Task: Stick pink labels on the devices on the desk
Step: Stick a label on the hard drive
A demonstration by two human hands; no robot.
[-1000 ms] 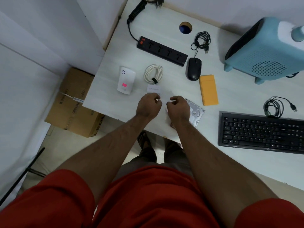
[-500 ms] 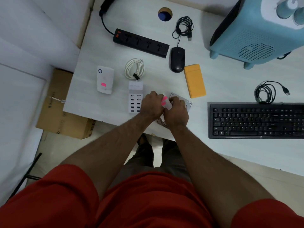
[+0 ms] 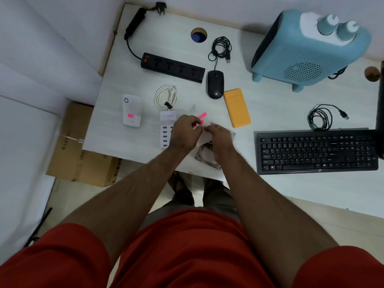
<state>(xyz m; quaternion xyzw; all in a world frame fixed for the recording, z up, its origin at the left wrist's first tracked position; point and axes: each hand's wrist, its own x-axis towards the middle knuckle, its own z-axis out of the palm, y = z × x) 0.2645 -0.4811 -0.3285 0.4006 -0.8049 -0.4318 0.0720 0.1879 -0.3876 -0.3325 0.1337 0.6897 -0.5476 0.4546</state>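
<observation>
At the front edge of the desk (image 3: 270, 113), the person's two hands meet over a label sheet (image 3: 204, 136). The left hand (image 3: 184, 133) has its fingers curled and pinches a pink label (image 3: 202, 115) at the sheet's upper end; a second pink label shows just below the first. The right hand (image 3: 220, 139) grips the sheet's backing paper from the right side. Both hands are held above a bare hard drive (image 3: 204, 157), which lies at the desk edge and is mostly hidden beneath them.

Just left of the left hand lies a white USB charging hub (image 3: 165, 129) with a coiled white cable (image 3: 166, 95) behind it. Further left, a white plug-in device (image 3: 132, 111) already carries a pink label on its face. Behind the hands lie a black power strip (image 3: 172, 67), a black mouse (image 3: 215, 84) and an orange case (image 3: 236, 108). A black keyboard (image 3: 315, 151) lies to the right, with a blue fan heater (image 3: 307, 48) at the rear.
</observation>
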